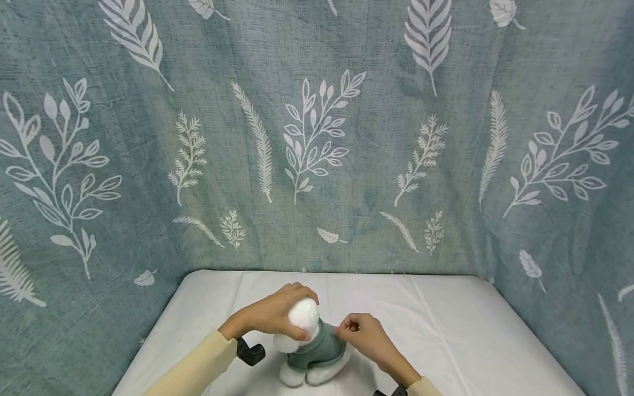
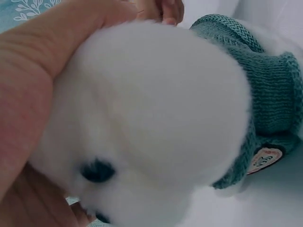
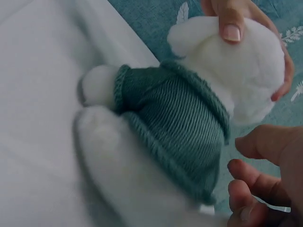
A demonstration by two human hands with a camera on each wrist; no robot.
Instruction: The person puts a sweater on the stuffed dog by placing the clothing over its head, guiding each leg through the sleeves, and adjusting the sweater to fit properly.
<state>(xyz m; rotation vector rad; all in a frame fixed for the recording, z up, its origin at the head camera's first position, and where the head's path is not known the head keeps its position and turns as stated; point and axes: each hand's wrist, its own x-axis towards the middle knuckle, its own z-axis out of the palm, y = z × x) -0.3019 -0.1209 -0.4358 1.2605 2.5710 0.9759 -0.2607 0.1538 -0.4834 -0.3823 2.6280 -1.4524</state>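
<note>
At the near edge of the white table (image 1: 446, 308), at 6 o'clock in the head view, a white plush toy (image 1: 309, 352) in a green knitted sweater (image 1: 322, 349) sits upright. The left hand (image 1: 269, 316) cups its head, apparently steadying it. The right hand (image 1: 364, 335), fingers loosely curled, touches the sweater's collar at 3 o'clock; whether it pinches cannot be told.

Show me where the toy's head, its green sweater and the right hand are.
toy's head (image 1: 303, 314), head view, top of the white fur.
green sweater (image 3: 182, 130), right wrist view, ribbed back.
right hand (image 1: 365, 336), head view, back of hand.
</note>
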